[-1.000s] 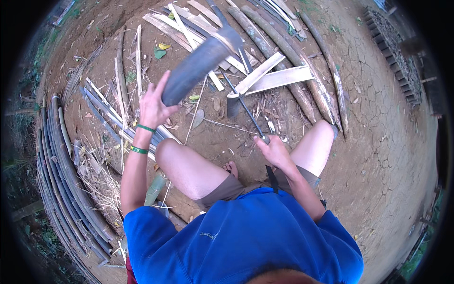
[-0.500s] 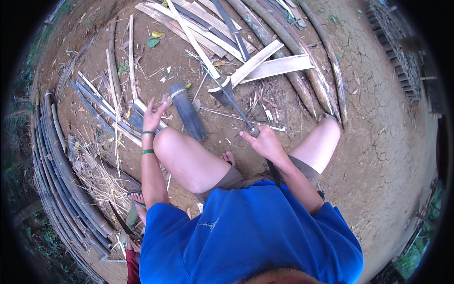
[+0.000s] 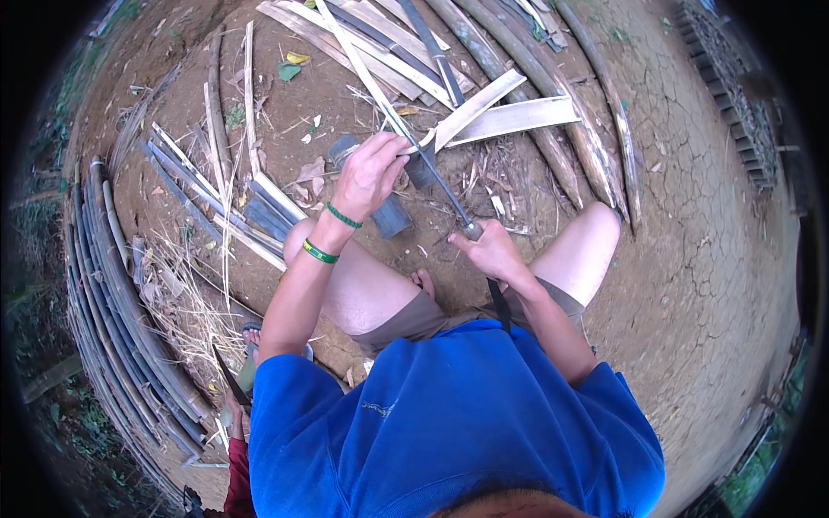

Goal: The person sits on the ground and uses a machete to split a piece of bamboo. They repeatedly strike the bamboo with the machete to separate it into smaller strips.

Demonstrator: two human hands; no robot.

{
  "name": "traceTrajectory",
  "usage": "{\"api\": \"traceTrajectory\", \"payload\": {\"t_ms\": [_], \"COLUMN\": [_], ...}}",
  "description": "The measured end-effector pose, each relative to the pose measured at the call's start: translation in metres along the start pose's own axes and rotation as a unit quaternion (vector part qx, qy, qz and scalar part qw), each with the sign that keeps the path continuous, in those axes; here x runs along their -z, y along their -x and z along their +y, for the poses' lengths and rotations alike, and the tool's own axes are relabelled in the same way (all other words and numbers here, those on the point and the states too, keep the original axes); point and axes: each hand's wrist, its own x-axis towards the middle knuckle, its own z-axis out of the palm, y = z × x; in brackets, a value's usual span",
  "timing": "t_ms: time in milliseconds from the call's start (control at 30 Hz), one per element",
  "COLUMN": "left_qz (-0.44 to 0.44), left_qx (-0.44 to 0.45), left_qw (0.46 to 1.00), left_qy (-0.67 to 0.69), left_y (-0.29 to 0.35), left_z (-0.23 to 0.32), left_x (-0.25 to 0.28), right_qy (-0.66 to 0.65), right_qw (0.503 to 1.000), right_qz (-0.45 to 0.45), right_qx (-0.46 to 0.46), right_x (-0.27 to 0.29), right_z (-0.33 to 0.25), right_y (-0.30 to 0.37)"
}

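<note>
The knife [image 3: 450,195] is gripped round its handle by the right hand [image 3: 494,252], presumably for control. Left of the knife, the left hand [image 3: 370,180] is held at a split bamboo piece [image 3: 420,173]; whether it is pinched cannot be told.

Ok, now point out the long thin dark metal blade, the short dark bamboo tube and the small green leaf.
Long thin dark metal blade [image 3: 446,192]: head view, about midway along its visible length.
Short dark bamboo tube [image 3: 391,216]: head view, near its lower end.
Small green leaf [image 3: 288,71]: head view, middle.
</note>
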Motion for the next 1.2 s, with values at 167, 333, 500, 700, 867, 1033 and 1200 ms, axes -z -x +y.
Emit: {"api": "traceTrajectory", "payload": {"t_ms": [167, 333, 500, 700, 867, 1033, 1200], "left_qz": [0.012, 0.026, 0.014, 0.018, 0.072, 0.095, 0.136], "left_qx": [-0.038, -0.016, -0.034, 0.052, 0.083, 0.163, 0.249], "left_qw": [0.999, 1.000, 0.999, 0.998, 0.994, 0.979, 0.954], "left_qy": [0.008, 0.005, 0.027, 0.024, 0.025, 0.083, 0.093], "left_y": [-0.004, -0.004, 0.006, 0.018, 0.009, 0.008, 0.016], "left_z": [-0.002, -0.010, 0.005, -0.003, -0.019, -0.029, -0.069], "left_x": [-0.009, -0.012, -0.009, -0.008, -0.018, -0.024, -0.011], "right_qy": [0.022, 0.005, -0.200, 0.068, 0.187, 0.214, 0.182], "right_qw": [0.998, 0.991, 0.949, 0.995, 0.981, 0.972, 0.976], "right_qz": [-0.053, -0.133, -0.173, -0.052, -0.049, -0.071, -0.079], "right_qx": [0.004, -0.031, -0.172, -0.058, -0.028, -0.067, -0.084], "right_x": [0.035, 0.061, 0.042, -0.023, -0.044, -0.064, -0.056], "right_z": [0.002, -0.005, 0.052, 0.076, 0.120, 0.187, 0.165], "right_y": [-0.008, -0.026, -0.067, -0.100, -0.133, -0.167, -0.160]}}
